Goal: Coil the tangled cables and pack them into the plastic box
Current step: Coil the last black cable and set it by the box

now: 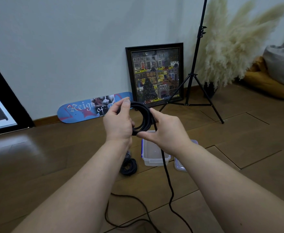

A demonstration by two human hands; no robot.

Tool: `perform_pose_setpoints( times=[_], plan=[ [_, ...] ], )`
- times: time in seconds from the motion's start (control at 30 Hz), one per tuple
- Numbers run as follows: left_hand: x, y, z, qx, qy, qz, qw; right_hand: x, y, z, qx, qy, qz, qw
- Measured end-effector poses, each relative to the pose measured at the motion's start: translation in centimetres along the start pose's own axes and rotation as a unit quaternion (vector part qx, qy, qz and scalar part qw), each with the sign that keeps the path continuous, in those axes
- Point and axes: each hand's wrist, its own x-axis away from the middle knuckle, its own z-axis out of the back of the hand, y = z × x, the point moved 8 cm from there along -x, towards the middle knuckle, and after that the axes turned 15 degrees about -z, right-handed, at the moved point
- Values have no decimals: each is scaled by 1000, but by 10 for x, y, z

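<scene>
I hold a black cable coil (145, 117) up in front of me. My left hand (118, 122) grips the coil's left side, thumb over the top loops. My right hand (167, 132) pinches the strand at the coil's right side. From there the loose cable tail (167, 175) hangs down to the floor and snakes toward me. Below my hands a clear plastic box (152, 155) with blue clips stands open on the floor. A second black cable bundle (128, 166) lies left of the box.
The box's lid (180, 164) lies right of it on the wooden floor. A skateboard deck (87, 109), a framed picture (156, 74) and a black tripod stand (192, 78) are at the wall. Pampas grass (230, 42) and cushions (272, 76) fill the right corner.
</scene>
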Motion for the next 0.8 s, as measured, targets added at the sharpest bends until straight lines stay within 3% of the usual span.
perform_pose_setpoints(
  times=[0.23,0.5,0.63,0.73,0.8],
  plan=[
    [-14,-2,24,-52,56,-33,997,2,24,-24,-49,-163,-83,982],
    [-35,-8,75,-71,190,-2,979,3,54,-17,-139,-204,-163,955],
    [-38,-8,77,-93,154,-19,984,-6,47,13,-55,-22,-95,994],
    [-35,-7,63,-131,81,-54,987,1,8,-5,114,-70,20,991],
    [-31,-6,54,-165,38,-77,983,8,-13,-14,127,-135,65,981]
  ],
)
